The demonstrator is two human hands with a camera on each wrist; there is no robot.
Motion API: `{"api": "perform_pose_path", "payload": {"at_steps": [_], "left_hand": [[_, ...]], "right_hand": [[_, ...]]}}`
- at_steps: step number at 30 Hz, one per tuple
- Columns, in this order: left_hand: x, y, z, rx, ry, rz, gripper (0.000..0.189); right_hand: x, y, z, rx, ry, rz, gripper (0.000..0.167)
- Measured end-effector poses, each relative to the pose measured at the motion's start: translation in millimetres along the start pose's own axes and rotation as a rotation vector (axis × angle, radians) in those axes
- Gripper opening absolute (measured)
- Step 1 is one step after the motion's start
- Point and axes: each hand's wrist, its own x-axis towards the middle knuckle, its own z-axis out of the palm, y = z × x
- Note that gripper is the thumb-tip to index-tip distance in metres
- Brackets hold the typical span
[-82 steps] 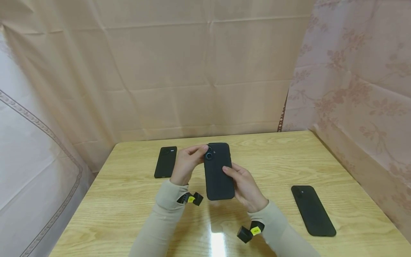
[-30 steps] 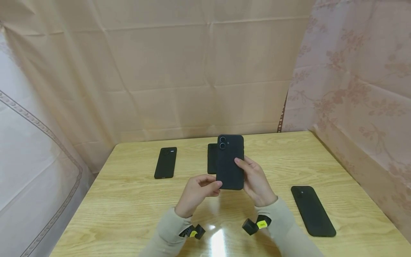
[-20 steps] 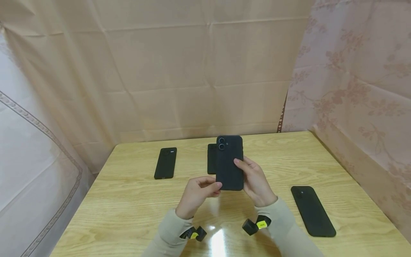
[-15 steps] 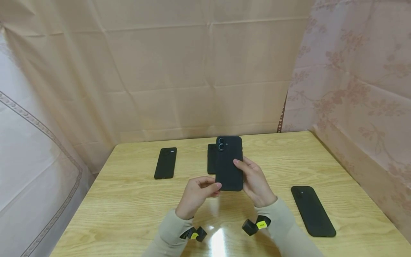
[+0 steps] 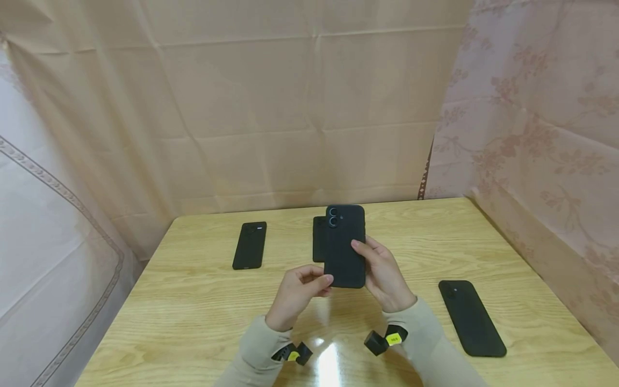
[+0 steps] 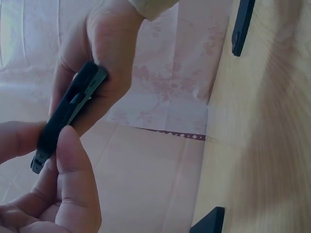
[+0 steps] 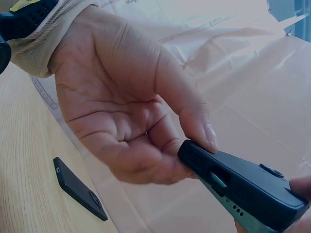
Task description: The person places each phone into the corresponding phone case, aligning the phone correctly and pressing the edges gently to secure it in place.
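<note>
A dark phone in a black case (image 5: 344, 252), its camera side facing me, is held upright above the table in the head view. My right hand (image 5: 384, 274) grips its right edge, thumb on the back. My left hand (image 5: 299, 295) pinches the lower left corner between thumb and fingers. In the right wrist view, the case's end wall (image 7: 238, 180) stands slightly apart from the phone's holed edge (image 7: 235, 208). The left wrist view shows the phone and case (image 6: 65, 111) edge-on between both hands. The screen side is hidden in the head view.
On the wooden table (image 5: 184, 317) lie a dark phone-shaped slab with a camera area (image 5: 249, 246) at left and another (image 5: 471, 317) at right. A third dark slab (image 5: 318, 239) is partly hidden behind the held phone. Cloth curtains (image 5: 242, 107) surround the table.
Since the oldest frame my left hand has gone from the phone's upper left corner to its lower left one. The phone has shifted right and away from me. Lately hardly anything moves.
</note>
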Motion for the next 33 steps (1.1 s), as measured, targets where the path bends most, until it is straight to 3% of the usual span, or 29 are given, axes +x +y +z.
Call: {"api": "perform_pose_path", "payload": {"at_steps": [9, 18, 28, 33], "left_hand": [[-0.2, -6.4, 9.7, -0.113, -0.033, -0.022, 0.04], [1.6, -10.0, 15.3, -0.254, -0.039, -0.023, 0.04], [3.5, -8.6, 12.5, -0.29, 0.007, -0.01, 0.038], [4.7, -6.0, 9.3, -0.289, 0.04, 0.001, 0.036]], "right_hand": [[1.8, 1.2, 0.2, 0.032, 0.043, -0.052, 0.034], [0.5, -0.1, 1.0, 0.054, 0.026, -0.052, 0.042], [-0.7, -0.9, -0.8, 0.085, -0.018, -0.054, 0.046], [-0.2, -3.7, -3.5, 0.04, -0.049, -0.054, 0.048]]}}
